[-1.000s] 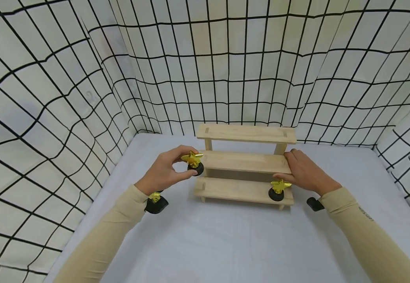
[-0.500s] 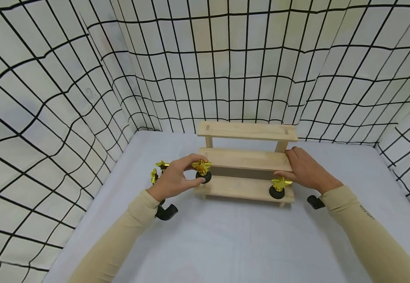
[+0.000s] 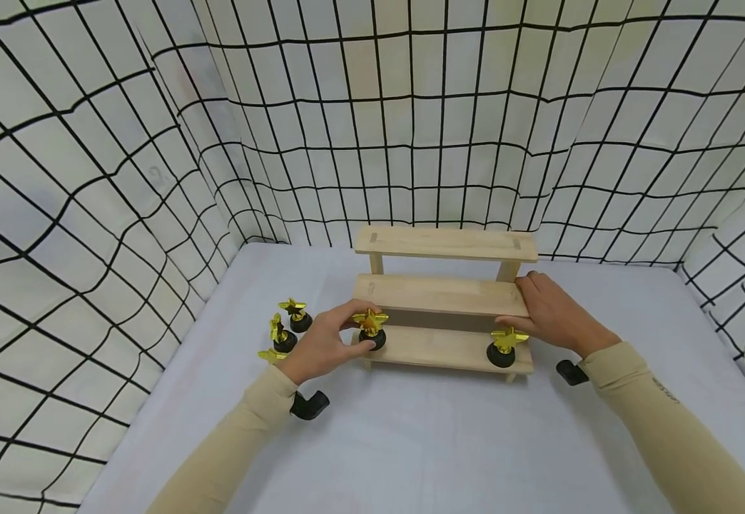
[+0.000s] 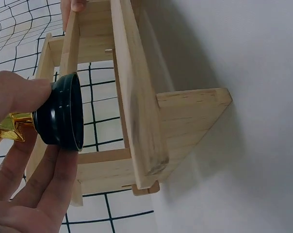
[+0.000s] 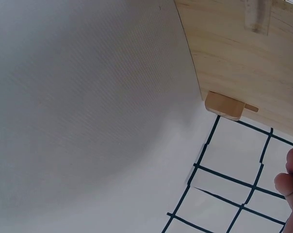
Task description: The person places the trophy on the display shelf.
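My left hand pinches a small gold star trophy by its round black base, between thumb and fingers. In the left wrist view that base hangs tilted beside the lowest step's end, with a gap between them. The trophy overlaps the left end of the lowest step in the head view. My right hand grips the right end of the middle step of a three-tier wooden shelf. Below its thumb, a second star trophy stands upright at the lowest step's right end. The right wrist view catches only fingertips.
Left of the shelf, several more star trophies stand close together on the white tabletop, one partly behind my left wrist. A black grid net over white walls surrounds the table at the back and sides.
My left hand has carried its trophy to the right and down, over the lowest step's left end. The trophies behind that hand have come into view. My right hand has stayed on the shelf.
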`<action>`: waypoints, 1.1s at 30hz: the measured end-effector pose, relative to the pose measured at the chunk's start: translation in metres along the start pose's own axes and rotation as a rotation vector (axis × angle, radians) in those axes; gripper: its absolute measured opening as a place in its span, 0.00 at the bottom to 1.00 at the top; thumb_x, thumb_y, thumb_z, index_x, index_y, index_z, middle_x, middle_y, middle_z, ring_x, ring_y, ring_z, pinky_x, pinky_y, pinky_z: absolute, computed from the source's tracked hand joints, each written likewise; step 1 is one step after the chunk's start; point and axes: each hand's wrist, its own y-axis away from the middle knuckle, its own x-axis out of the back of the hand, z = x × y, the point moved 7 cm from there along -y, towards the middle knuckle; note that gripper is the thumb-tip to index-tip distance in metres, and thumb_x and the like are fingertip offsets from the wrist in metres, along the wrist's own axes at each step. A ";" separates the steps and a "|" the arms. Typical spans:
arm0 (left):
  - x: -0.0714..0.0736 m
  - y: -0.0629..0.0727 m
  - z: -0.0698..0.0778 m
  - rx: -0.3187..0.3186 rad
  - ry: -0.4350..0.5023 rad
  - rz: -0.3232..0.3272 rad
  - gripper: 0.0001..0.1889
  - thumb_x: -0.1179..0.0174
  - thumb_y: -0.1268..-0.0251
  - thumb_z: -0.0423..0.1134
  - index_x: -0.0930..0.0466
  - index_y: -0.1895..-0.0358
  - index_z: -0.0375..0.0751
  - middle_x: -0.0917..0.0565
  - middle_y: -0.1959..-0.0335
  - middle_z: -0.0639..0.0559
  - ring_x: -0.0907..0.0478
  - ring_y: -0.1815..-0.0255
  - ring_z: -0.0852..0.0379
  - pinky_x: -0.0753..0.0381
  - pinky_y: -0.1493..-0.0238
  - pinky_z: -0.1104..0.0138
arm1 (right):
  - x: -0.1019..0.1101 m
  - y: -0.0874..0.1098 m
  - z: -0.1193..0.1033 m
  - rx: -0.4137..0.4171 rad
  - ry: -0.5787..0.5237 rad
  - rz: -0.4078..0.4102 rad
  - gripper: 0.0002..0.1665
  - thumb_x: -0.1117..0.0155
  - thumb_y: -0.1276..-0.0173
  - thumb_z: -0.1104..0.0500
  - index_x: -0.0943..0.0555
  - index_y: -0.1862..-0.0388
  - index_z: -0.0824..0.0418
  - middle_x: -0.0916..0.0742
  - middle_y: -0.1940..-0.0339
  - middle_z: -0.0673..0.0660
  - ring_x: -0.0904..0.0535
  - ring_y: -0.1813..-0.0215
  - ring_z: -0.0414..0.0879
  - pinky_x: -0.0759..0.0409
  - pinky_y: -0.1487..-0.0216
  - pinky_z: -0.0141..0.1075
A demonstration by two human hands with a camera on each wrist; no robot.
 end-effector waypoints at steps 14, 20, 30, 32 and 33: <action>-0.019 0.008 -0.021 0.071 0.044 -0.017 0.27 0.27 0.38 0.32 0.24 0.36 0.48 0.17 0.37 0.47 0.17 0.38 0.48 0.13 0.36 0.54 | -0.002 0.002 -0.002 -0.002 0.011 -0.004 0.46 0.30 0.34 0.32 0.26 0.41 0.72 0.20 0.61 0.59 0.30 0.61 0.47 0.30 0.60 0.37; -0.021 0.010 -0.026 0.061 0.059 -0.011 0.26 0.28 0.37 0.32 0.24 0.36 0.46 0.17 0.39 0.47 0.17 0.39 0.49 0.13 0.37 0.54 | -0.002 0.002 -0.004 0.005 0.015 -0.002 0.46 0.29 0.34 0.33 0.26 0.41 0.72 0.20 0.61 0.59 0.30 0.61 0.47 0.29 0.60 0.37; -0.023 0.007 -0.032 0.073 0.090 -0.024 0.25 0.28 0.36 0.34 0.24 0.36 0.45 0.17 0.40 0.49 0.17 0.40 0.51 0.14 0.36 0.55 | -0.001 0.002 -0.002 -0.003 0.015 -0.003 0.46 0.29 0.34 0.34 0.26 0.40 0.73 0.20 0.60 0.60 0.29 0.60 0.48 0.28 0.59 0.39; -0.023 0.005 -0.033 0.069 0.093 -0.028 0.25 0.28 0.36 0.34 0.24 0.36 0.45 0.17 0.39 0.49 0.17 0.39 0.51 0.14 0.35 0.55 | -0.001 0.002 -0.001 -0.005 0.017 0.001 0.46 0.29 0.34 0.34 0.27 0.40 0.73 0.20 0.60 0.60 0.29 0.60 0.48 0.28 0.59 0.39; -0.023 0.004 -0.032 0.061 0.092 -0.028 0.26 0.28 0.36 0.34 0.24 0.36 0.45 0.17 0.38 0.49 0.17 0.39 0.51 0.14 0.35 0.54 | -0.001 0.002 -0.001 -0.006 0.017 0.002 0.46 0.29 0.34 0.34 0.27 0.40 0.73 0.20 0.60 0.60 0.29 0.60 0.48 0.28 0.59 0.39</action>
